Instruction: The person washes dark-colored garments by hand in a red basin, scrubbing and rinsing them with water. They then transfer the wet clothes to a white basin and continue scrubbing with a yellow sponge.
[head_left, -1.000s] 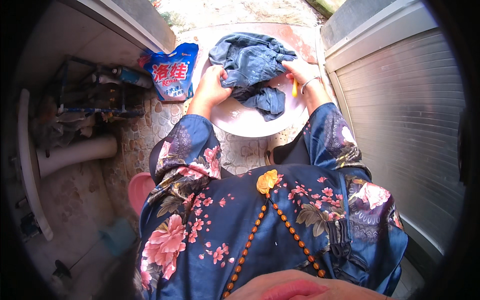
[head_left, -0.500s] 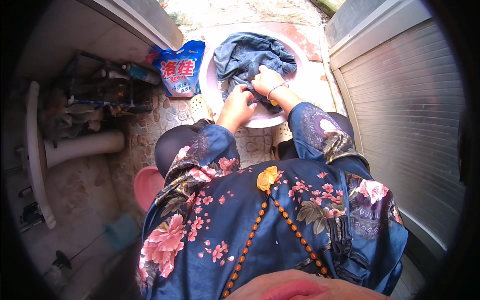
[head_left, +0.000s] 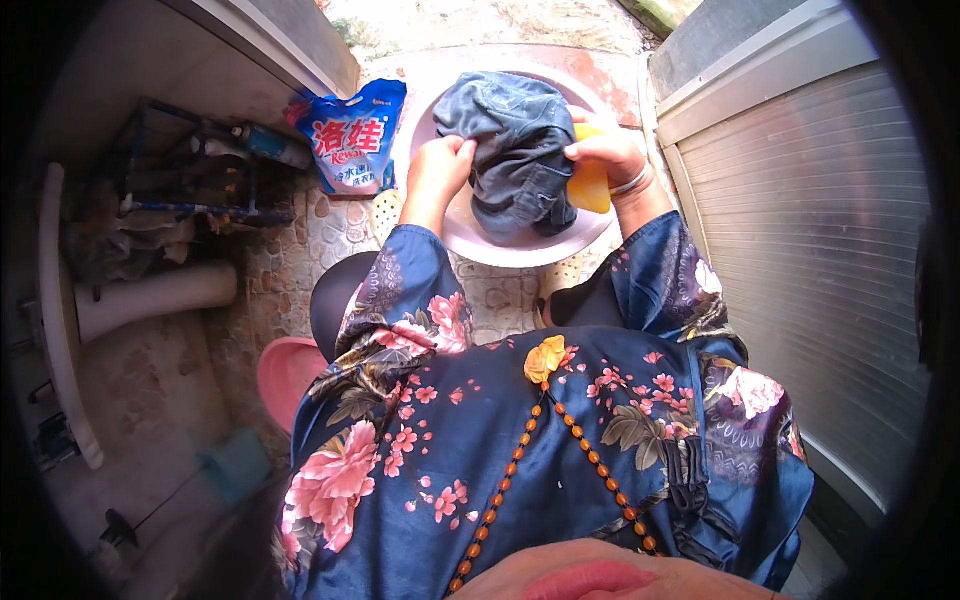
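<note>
Left to right: a pink tub (head_left: 288,382) sits on the floor, and a blue bag (head_left: 358,140) stands just beside the pale basin (head_left: 478,240). The left hand (head_left: 440,168) pinches the near-left edge of the dark blue cloth (head_left: 515,150), which lies bunched within the basin's outline; whether it rests on the bottom or is partly lifted cannot be told. The right hand (head_left: 618,160) grips a flat yellow piece (head_left: 591,188), its thumb at the cloth's right edge. Judged from this state, handling is midway: the cloth is gathered between both hands, but neither spread out nor released, and the yellow piece remains unplaced. Cleanliness cannot be judged.
</note>
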